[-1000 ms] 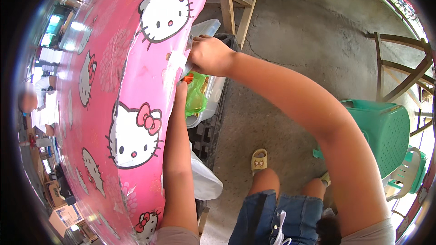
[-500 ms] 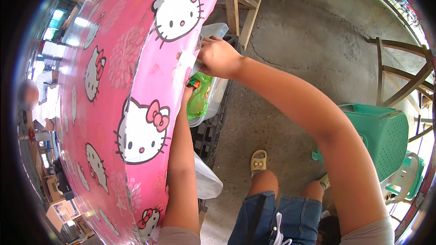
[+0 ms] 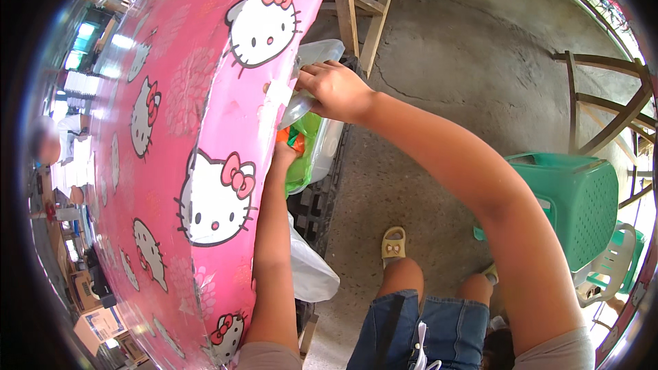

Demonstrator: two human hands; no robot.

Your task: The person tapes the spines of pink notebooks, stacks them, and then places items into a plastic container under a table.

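since the clear plastic container [image 3: 322, 138] sits tucked just under the edge of the pink cartoon-cat table [image 3: 199, 116], the work happens half out of sight, so i judge it goes best by feel and slowly. the right hand [image 3: 334, 88] is curled narrow around the container's clear lid [image 3: 312, 68], pinching it and holding it tipped up against the table's rim. the left hand [image 3: 283, 156] reaches in below that rim, touching the green and orange packets [image 3: 299, 145] inside; its fingers are mostly hidden, so i cannot tell whether they grip anything. keeping the lid held high and steady would leave the lower hand room, and drawing packets out toward the person rather than up would avoid knocking the table edge. the container's long axis seems to run along the table edge, away from the person, its mouth facing up and outward from the table. it rests on a dark crate [image 3: 317, 205] beneath the table.
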